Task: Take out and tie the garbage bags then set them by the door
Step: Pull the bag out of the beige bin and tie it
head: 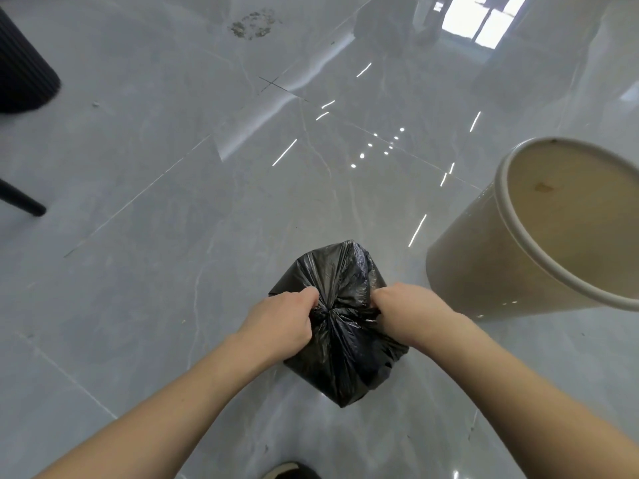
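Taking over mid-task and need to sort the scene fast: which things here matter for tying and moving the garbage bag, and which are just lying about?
Part of the job:
- black garbage bag, gathered at its top
- left hand and right hand, each gripping the bag's plastic
- beige bin, no bag inside

Just lying about:
- black ribbed object
- dark furniture leg
- dirt patch on the floor
- shoe

Open glossy grey tiled floor (173,209) ahead and left; cream round plastic bin (539,236) blocking right; black ribbed furniture base (20,70) far left.
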A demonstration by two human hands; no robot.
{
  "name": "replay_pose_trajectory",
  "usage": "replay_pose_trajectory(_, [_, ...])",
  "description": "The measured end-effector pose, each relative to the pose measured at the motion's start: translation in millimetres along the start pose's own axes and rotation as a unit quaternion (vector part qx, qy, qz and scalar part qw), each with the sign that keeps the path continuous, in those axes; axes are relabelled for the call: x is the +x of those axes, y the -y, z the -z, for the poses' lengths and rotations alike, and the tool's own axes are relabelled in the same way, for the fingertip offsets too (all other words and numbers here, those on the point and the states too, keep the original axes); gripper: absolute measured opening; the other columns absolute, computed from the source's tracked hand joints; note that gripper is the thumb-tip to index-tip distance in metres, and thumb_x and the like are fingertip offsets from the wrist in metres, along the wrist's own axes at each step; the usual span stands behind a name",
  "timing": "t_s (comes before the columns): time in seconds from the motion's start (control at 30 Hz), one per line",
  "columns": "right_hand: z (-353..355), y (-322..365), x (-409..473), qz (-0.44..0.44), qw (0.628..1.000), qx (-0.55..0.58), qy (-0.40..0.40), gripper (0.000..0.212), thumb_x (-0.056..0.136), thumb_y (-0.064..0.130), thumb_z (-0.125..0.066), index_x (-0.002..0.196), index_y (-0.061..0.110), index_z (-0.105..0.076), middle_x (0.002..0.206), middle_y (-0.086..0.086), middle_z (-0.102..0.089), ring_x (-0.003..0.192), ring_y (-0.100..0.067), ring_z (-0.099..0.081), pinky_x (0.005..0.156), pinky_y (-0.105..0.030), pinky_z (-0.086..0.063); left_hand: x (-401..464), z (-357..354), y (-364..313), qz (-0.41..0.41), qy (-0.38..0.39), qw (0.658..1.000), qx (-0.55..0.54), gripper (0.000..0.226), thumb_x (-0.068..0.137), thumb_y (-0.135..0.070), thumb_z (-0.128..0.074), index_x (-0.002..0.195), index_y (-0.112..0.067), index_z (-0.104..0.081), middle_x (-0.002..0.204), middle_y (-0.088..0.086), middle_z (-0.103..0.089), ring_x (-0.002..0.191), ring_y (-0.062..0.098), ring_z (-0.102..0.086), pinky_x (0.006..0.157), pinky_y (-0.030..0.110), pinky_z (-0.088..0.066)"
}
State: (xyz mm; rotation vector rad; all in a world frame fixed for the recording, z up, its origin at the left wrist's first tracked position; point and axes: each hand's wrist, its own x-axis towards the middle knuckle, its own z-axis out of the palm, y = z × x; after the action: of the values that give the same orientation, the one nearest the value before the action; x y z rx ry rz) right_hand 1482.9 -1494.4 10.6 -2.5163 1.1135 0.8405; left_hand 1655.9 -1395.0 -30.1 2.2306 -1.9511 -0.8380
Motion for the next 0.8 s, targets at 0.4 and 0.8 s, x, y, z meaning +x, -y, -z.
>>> replay_pose_trajectory(0.4, [1.3, -22.6, 4.5, -0.055, 0.800, 0.597, 0.022, 0.035, 0.095, 0.031, -0.049, 0.063, 0.019, -0.042, 0.053, 0.005, -0.030, 0.044, -0.010, -0.022, 0.044, -0.025, -0.013, -8.2, 7.1, 5.8, -0.043, -0.114, 0.991, -0.060, 0.028, 0.066, -0.013, -0.035, 0.086, -0.028, -0.049, 0.064, 0.003, -0.056, 0.068, 0.031, -0.051, 0.059, 0.036, -0.042])
replay_pose_trajectory(0.8, [-33.6, -23.2, 2.6, -0.043, 0.916, 0.397, 0.038, 0.041, 0.084, 0.054, -0.063, 0.063, 0.019, -0.060, 0.050, 0.008, -0.046, 0.042, -0.005, -0.041, 0.045, -0.020, -0.032, -7.5, 11.8, 30.5, 0.008, -0.021, 1.000, 0.015, 0.020, 0.070, -0.032, -0.032, 0.078, -0.025, -0.049, 0.076, 0.000, -0.063, 0.076, 0.024, -0.057, 0.059, 0.031, -0.035])
